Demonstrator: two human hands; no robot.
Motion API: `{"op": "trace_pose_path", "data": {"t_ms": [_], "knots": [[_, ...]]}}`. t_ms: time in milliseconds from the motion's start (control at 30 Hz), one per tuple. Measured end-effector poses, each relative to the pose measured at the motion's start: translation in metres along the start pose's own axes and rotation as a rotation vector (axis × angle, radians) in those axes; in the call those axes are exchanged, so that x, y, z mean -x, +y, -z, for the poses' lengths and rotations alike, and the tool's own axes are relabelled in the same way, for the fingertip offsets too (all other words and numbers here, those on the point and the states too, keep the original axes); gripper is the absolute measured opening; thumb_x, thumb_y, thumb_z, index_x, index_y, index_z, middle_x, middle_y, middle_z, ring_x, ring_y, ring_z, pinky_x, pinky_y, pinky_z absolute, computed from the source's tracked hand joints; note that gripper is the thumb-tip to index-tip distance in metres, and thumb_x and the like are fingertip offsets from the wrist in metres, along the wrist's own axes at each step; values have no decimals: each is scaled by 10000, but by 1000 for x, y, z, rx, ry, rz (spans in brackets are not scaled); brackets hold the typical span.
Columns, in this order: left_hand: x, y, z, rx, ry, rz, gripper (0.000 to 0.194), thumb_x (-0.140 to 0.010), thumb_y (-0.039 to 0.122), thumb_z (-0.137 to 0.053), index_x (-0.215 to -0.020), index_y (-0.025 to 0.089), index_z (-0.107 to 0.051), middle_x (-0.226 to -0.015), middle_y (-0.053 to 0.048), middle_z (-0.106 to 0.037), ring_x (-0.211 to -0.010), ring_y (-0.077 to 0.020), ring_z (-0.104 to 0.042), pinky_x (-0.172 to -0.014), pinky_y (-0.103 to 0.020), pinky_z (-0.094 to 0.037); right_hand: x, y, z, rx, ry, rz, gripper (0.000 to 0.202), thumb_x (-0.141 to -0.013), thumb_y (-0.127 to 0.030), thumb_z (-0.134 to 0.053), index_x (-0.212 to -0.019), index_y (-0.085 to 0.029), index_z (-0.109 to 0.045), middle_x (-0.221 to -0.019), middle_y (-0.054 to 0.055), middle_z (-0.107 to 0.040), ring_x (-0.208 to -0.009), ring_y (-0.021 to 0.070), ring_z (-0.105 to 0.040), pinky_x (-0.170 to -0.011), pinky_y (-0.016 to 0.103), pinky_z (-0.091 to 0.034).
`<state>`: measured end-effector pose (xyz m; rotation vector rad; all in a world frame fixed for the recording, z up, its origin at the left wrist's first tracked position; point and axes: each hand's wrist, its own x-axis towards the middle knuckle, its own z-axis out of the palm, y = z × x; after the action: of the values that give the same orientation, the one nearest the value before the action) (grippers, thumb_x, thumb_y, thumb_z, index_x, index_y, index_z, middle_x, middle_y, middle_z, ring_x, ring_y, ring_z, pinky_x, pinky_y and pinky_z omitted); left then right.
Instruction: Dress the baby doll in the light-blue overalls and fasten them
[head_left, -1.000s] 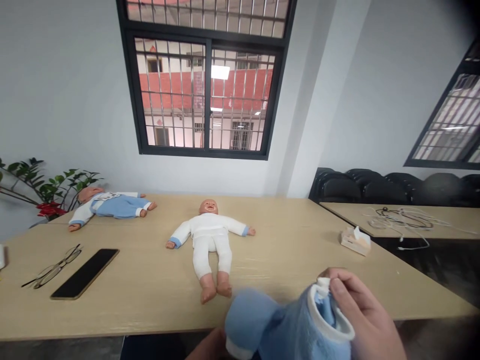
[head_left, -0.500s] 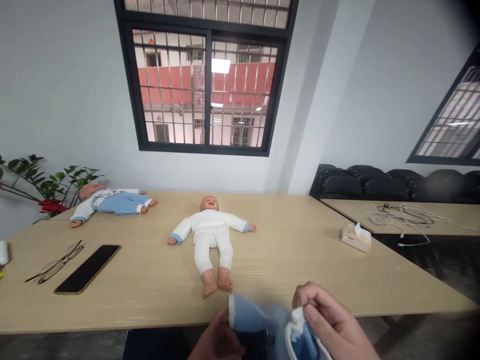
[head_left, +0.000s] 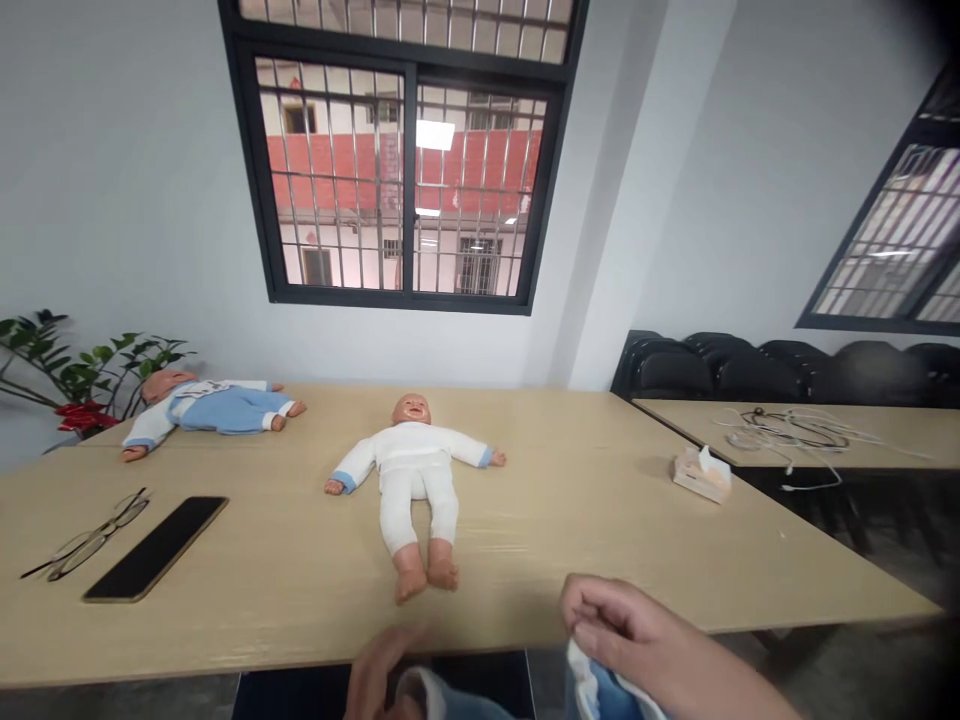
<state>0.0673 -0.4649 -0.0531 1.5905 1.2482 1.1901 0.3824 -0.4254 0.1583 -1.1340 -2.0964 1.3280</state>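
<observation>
My right hand (head_left: 619, 625) pinches the white waistband of small blue doll trousers (head_left: 600, 690), held at the table's near edge. The lower part of the garment runs out of view. By one pale-edged leg opening of the trousers is my left hand (head_left: 379, 675), its fingers curved and smeared by motion; whether it grips the cloth cannot be made out. Beyond my hands a baby doll (head_left: 416, 480) lies on its back, feet towards me, in a white top with blue cuffs and white leggings.
A second doll (head_left: 217, 408) in blue trousers lies at the back left of the table (head_left: 540, 540). Glasses (head_left: 90, 538) and a black phone (head_left: 157, 548) lie at left. At right are a tissue box (head_left: 703, 474) and, on another table, tangled cables (head_left: 787, 430).
My left hand has moved left and down along with the leg opening of the trousers. My right hand keeps its pinch on the waistband. The view has shifted slightly right.
</observation>
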Motion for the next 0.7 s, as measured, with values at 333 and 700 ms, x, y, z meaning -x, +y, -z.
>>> {"op": "trace_pose_path", "data": {"t_ms": [333, 700], "knots": [[-105, 173, 107, -446, 581, -805, 86, -947, 265, -659, -1011, 211, -639, -1121, -81, -693, -1066, -223, -659, -940, -376, -523, -100, -93, 60, 268, 648, 680, 304, -977, -506, -554, -901, -216, -602, -777, 20, -610, -682, 167, -560, -639, 299, -446], [-56, 117, 108, -606, -484, -540, 169, -862, 368, -785, -1011, 303, -738, -1265, -30, -713, -1178, -236, -646, -982, -350, -510, -99, -10, -22, 903, -170, 446, 154, -949, -360, -636, -877, -231, -678, -795, 2, -720, -662, 167, -612, -602, 278, -331]]}}
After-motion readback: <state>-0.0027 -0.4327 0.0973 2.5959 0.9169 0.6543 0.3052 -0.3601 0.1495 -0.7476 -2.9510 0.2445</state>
